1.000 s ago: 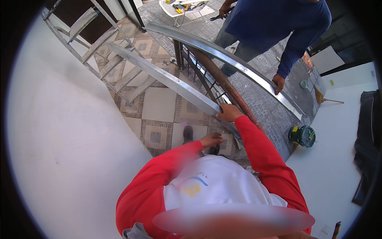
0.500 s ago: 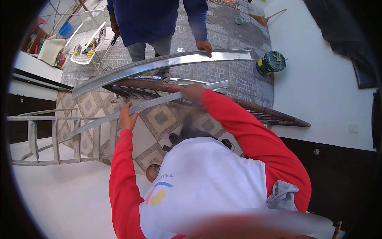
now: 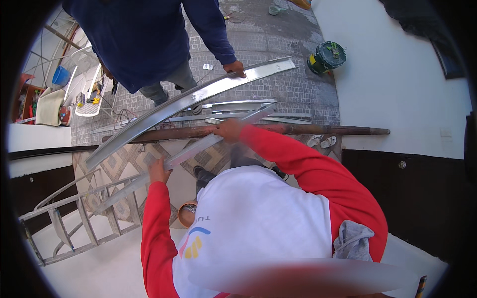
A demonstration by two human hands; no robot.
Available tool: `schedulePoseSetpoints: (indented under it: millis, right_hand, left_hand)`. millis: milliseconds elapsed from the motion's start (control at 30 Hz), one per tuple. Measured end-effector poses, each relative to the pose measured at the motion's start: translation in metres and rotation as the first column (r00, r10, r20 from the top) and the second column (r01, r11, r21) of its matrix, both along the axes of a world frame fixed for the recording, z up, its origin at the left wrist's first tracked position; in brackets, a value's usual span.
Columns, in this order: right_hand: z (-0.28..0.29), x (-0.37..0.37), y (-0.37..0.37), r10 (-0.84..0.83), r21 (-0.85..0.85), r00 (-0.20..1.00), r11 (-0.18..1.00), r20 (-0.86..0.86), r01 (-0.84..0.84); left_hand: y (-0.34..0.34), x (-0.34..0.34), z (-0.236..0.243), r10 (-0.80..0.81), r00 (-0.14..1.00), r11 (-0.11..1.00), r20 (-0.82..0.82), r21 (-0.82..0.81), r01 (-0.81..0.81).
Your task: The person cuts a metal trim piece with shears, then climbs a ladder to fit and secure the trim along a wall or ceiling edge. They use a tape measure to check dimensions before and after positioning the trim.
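My left hand [image 3: 160, 170] and my right hand [image 3: 228, 130] both grip a straight, narrow metal channel [image 3: 194, 150] held diagonally across my body, its lower-left end over a ladder. Beyond it, another person in a dark blue top [image 3: 134, 39] holds a wider shiny metal channel [image 3: 154, 114] with one hand [image 3: 233, 68]; that channel also runs diagonally, roughly alongside mine. A rusty brown railing [image 3: 298, 129] lies crosswise under both pieces, with more metal strips [image 3: 238, 105] on the paving just behind it.
An aluminium ladder [image 3: 84, 218] stands at lower left by a terracotta bowl [image 3: 187, 214]. A white chair with tools [image 3: 88, 109] and a blue bucket [image 3: 61, 75] are at upper left. Sandals [image 3: 315, 140] lie by the railing. A green pail [image 3: 325, 57] stands near the right-hand white wall [image 3: 397, 89].
My view has turned, bringing the railing nearly horizontal. My left hand, free a second ago, came up to grip the narrow channel. The other person still holds the wider piece, now further left in view.
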State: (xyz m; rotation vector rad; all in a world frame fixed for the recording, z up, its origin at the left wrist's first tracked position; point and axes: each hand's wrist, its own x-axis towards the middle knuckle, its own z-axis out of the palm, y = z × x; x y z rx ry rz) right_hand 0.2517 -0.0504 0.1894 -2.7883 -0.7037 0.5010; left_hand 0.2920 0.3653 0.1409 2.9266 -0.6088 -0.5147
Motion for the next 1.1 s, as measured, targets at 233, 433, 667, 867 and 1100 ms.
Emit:
schedulePoseSetpoints:
  millis: [233,433,667,867,1100]
  right_hand:
    - [-0.016,-0.008,0.001,-0.141,0.050,0.910,0.990,0.390,0.132]
    - [-0.036,-0.019,0.012,-0.278,-0.083,0.925,0.948,0.257,0.308]
    - [-0.056,-0.025,0.025,-0.270,-0.251,0.913,0.902,0.304,0.351]
    - [-0.051,-0.031,0.036,-0.398,-0.193,0.890,0.877,0.221,0.440]
    - [-0.032,-0.048,0.042,-0.495,-0.103,0.824,0.837,0.275,0.538]
  left_hand:
    - [0.000,0.006,-0.016,-0.090,0.987,0.979,0.133,-0.169,0.112]
    - [0.007,0.029,-0.011,-0.352,0.932,0.906,0.082,-0.221,0.361]
    - [0.021,0.045,-0.016,-0.634,0.771,0.773,0.069,0.019,0.634]
    - [0.029,0.045,-0.006,-0.578,0.814,0.800,-0.048,-0.226,0.555]
    - [-0.017,0.099,0.111,-0.457,0.775,0.572,-0.436,-0.811,-0.119]
